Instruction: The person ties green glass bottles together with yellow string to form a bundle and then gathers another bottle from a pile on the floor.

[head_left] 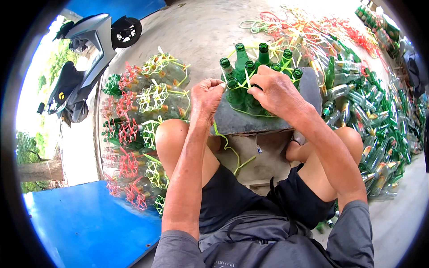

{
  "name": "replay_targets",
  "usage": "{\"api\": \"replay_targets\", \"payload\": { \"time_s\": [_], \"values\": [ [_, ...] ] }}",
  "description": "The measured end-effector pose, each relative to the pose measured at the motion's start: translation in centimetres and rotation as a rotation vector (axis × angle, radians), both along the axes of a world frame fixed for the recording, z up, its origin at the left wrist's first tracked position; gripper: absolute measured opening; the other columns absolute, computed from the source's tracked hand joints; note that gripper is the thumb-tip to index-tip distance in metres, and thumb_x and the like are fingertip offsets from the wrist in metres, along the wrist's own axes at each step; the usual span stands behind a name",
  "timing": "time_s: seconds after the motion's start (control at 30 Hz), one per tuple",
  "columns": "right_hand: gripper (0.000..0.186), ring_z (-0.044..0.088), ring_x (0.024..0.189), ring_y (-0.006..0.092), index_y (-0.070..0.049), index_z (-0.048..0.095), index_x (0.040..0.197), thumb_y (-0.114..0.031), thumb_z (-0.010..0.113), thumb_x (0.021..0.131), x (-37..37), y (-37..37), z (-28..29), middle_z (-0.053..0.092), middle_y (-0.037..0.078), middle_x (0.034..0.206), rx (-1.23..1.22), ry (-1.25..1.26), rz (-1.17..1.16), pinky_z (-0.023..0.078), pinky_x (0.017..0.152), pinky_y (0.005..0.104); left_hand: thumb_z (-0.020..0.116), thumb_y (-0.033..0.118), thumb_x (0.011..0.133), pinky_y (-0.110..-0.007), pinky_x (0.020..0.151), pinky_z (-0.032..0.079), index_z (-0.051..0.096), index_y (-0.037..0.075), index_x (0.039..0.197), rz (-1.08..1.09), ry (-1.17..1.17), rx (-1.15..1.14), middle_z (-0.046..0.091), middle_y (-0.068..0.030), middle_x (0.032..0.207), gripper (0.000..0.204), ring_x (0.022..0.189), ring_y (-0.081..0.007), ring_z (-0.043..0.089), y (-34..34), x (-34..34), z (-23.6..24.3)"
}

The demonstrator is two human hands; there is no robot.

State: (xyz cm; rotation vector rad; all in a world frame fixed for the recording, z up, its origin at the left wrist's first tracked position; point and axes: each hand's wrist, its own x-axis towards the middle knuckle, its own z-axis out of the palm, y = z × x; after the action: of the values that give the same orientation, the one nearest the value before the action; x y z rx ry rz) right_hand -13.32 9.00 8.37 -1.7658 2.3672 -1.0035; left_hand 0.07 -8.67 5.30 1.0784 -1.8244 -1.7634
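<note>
Two bare hands are working at the necks of the green bottles (241,57), which are standing upright in a cluster on a dark grey slab (309,82). The left hand (207,96) is pinching the yellow-green strap (242,84) between thumb and forefinger; the right hand (278,89) is curling its fingers inward and gripping the same strap above the near bottles. Both forearms are rising from the lower edge and converging, the right one angling inward more steeply. A second strap line is encircling the cluster low down. Bare slab is extending in front of the bottles to the front edge, and along their right side. The knees are flanking that front edge. Strapped bottle bundles (172,87) are lining the left; a loose bottle heap (357,105) is crowding the right.
</note>
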Motion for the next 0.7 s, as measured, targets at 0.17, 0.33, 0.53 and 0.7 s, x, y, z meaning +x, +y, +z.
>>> {"api": "replay_targets", "payload": {
  "time_s": [0.17, 0.33, 0.53, 0.7],
  "values": [
    [0.019, 0.068, 0.089, 0.0413, 0.0, 0.068, 0.094, -0.016, 0.075, 0.088, 0.0, -0.3, 0.3, 0.063, 0.018, 0.097, 0.026, -0.011, 0.002, 0.056, 0.08, 0.0492, 0.078, 0.011, 0.091, -0.023, 0.055, 0.036, 0.078, 0.002, 0.102, -0.022, -0.033, 0.004, 0.062, 0.0051, 0.076, 0.014, 0.063, -0.0041, 0.047, -1.0, 0.0, -1.2],
    [0.014, 0.068, 0.094, 0.0375, -0.004, 0.071, 0.096, -0.014, 0.074, 0.088, -0.1, -1.1, 1.3, 0.065, 0.015, 0.097, -0.002, 0.1, -0.004, 0.057, 0.08, 0.0476, 0.081, 0.017, 0.091, -0.022, 0.049, 0.027, 0.078, 0.005, 0.101, -0.01, -0.013, 0.074, 0.057, 0.0074, 0.071, 0.016, 0.059, -0.0024, 0.043, -1.1, -0.1, -1.4],
    [0.011, 0.064, 0.106, 0.0342, -0.008, 0.074, 0.093, -0.007, 0.069, 0.084, -2.2, -4.2, 1.2, 0.067, 0.011, 0.1, -0.057, 0.359, 0.08, 0.056, 0.083, 0.0486, 0.082, 0.019, 0.09, -0.022, 0.046, 0.024, 0.078, 0.005, 0.1, -0.015, -0.014, 0.108, 0.055, 0.0071, 0.068, 0.018, 0.055, -0.0028, 0.041, -1.5, -0.5, -2.2],
    [0.017, 0.067, 0.098, 0.0356, -0.008, 0.077, 0.094, -0.006, 0.064, 0.083, -3.8, -7.3, -0.2, 0.072, 0.013, 0.098, 0.07, 0.249, 0.178, 0.054, 0.085, 0.0483, 0.082, 0.02, 0.09, -0.023, 0.045, 0.023, 0.078, 0.007, 0.097, -0.007, -0.046, 0.141, 0.054, 0.0065, 0.066, 0.016, 0.051, -0.003, 0.037, -1.9, -0.9, -2.5]
  ]
}}
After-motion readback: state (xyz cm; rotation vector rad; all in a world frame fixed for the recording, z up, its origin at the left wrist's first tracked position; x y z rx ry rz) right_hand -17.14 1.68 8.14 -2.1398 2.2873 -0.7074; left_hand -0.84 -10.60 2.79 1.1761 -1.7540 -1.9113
